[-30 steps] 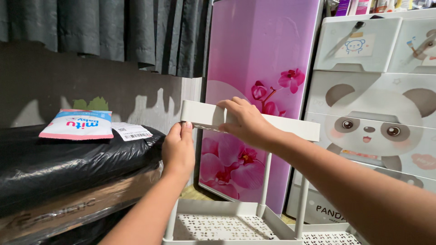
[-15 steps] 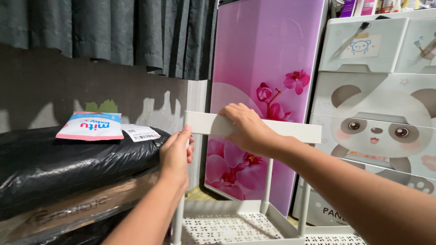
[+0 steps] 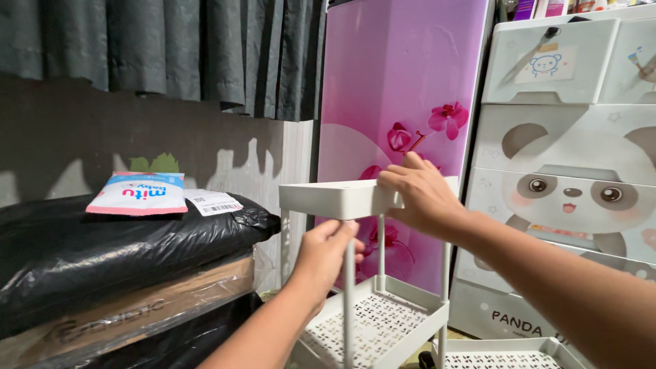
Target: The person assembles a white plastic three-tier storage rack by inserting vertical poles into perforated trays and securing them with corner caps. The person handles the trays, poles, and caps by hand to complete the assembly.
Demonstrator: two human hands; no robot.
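Dim indoor light, soft shadows, slight wide-angle distortion.

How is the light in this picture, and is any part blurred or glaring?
Head view: dim room light; the black plastic bundle shows soft glare streaks, the pink cabinet a faint sheen. The left hand under the white shelf tray lies in shadow, slightly soft; the right hand is sharper.

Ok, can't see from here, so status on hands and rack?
Right hand on the top tray. Left hand gripping front post. Nothing blocking.
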